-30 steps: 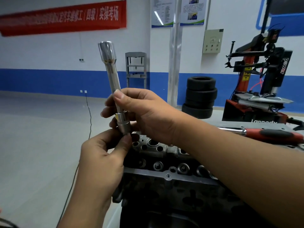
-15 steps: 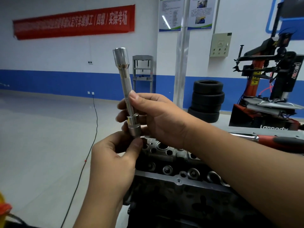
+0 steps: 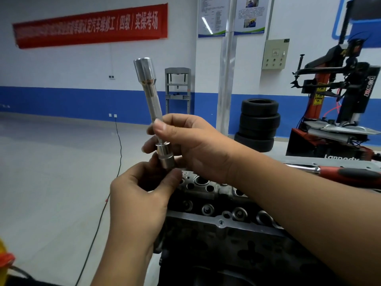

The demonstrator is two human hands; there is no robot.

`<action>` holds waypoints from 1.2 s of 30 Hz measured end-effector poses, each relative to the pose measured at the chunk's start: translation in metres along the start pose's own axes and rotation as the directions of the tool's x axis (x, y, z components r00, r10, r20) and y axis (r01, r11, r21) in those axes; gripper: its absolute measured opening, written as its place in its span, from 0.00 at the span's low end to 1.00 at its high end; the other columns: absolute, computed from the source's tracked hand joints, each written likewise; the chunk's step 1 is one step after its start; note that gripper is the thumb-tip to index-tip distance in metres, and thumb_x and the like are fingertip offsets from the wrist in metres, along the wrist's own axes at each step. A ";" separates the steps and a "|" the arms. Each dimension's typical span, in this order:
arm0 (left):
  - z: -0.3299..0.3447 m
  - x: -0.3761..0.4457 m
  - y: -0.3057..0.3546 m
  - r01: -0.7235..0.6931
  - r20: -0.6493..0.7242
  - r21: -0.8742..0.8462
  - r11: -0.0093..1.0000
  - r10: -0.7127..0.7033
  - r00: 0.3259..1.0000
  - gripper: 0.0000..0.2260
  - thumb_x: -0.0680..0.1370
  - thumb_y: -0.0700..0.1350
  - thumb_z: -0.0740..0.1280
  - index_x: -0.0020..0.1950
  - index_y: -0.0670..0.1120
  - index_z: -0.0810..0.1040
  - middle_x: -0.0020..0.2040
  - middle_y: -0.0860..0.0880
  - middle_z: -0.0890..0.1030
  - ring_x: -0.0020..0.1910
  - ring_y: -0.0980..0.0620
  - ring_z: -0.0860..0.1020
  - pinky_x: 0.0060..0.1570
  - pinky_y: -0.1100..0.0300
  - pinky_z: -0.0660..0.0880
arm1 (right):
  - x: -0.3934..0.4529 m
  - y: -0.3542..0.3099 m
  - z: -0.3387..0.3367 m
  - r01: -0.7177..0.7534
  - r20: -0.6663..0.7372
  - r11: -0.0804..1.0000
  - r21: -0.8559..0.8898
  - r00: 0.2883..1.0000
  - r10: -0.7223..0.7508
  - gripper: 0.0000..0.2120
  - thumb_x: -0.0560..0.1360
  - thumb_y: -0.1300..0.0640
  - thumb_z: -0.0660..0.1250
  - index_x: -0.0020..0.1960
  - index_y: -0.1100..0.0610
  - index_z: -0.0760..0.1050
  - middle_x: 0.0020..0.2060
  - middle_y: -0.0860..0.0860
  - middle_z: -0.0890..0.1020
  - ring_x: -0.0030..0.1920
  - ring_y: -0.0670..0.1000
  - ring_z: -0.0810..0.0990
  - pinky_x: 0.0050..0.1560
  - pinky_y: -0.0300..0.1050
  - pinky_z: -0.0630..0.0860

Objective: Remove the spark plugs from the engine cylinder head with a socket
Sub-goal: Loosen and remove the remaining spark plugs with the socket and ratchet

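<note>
Head view: both hands hold a long chrome socket nearly upright, above the near-left end of the cylinder head. The right hand has its fingers curled round the shaft at mid-length. The left hand pinches the thick lower end from beneath, thumb tip just under it. The wide hexagonal mouth points up, tilted slightly left. Behind the right forearm a red-handled wrench lies on the worktop. Spark plugs cannot be made out.
</note>
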State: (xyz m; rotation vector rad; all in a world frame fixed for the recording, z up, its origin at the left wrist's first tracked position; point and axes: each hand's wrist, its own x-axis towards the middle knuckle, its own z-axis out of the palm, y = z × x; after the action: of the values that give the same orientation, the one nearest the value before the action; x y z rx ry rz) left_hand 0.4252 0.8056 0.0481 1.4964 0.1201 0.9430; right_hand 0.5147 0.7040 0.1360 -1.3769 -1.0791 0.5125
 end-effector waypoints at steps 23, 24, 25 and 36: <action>0.001 -0.004 0.008 -0.042 -0.032 -0.016 0.999 0.041 0.999 0.17 0.58 0.63 0.75 0.45 0.61 0.86 0.39 0.56 0.88 0.39 0.58 0.86 0.44 0.56 0.78 | -0.001 -0.001 0.000 0.018 -0.011 1.000 -0.006 1.000 -0.018 0.07 0.81 0.50 0.68 0.47 0.53 0.76 0.46 0.56 0.87 0.43 0.54 0.84 0.47 0.50 0.80; 0.001 -0.004 0.007 -0.046 -0.027 -0.014 0.999 0.045 0.999 0.17 0.59 0.63 0.75 0.45 0.62 0.86 0.40 0.56 0.88 0.40 0.58 0.87 0.44 0.56 0.79 | -0.001 -0.001 0.000 0.025 -0.011 1.000 -0.006 1.000 -0.025 0.07 0.81 0.51 0.68 0.46 0.53 0.76 0.46 0.56 0.87 0.43 0.55 0.84 0.46 0.50 0.80; 0.000 -0.003 0.006 -0.050 -0.017 -0.006 0.999 0.050 0.999 0.16 0.60 0.63 0.76 0.45 0.63 0.86 0.40 0.56 0.88 0.41 0.58 0.87 0.46 0.54 0.79 | -0.001 -0.002 0.000 0.030 -0.012 1.000 -0.009 0.999 -0.030 0.07 0.81 0.51 0.67 0.47 0.53 0.75 0.46 0.56 0.87 0.44 0.55 0.84 0.46 0.49 0.81; 0.000 -0.002 0.001 -0.022 -0.046 0.060 0.998 0.025 0.999 0.08 0.71 0.48 0.80 0.43 0.62 0.86 0.39 0.55 0.87 0.40 0.54 0.87 0.49 0.47 0.83 | -0.001 -0.002 -0.001 0.014 0.013 1.000 -0.003 1.000 -0.014 0.08 0.81 0.51 0.67 0.50 0.54 0.81 0.47 0.54 0.86 0.45 0.54 0.84 0.50 0.52 0.80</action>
State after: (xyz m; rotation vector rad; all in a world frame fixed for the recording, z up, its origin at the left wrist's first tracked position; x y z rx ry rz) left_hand 0.4234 0.8043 0.0482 1.5337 0.1659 1.0006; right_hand 0.5142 0.7024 0.1372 -1.3692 -1.0998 0.5108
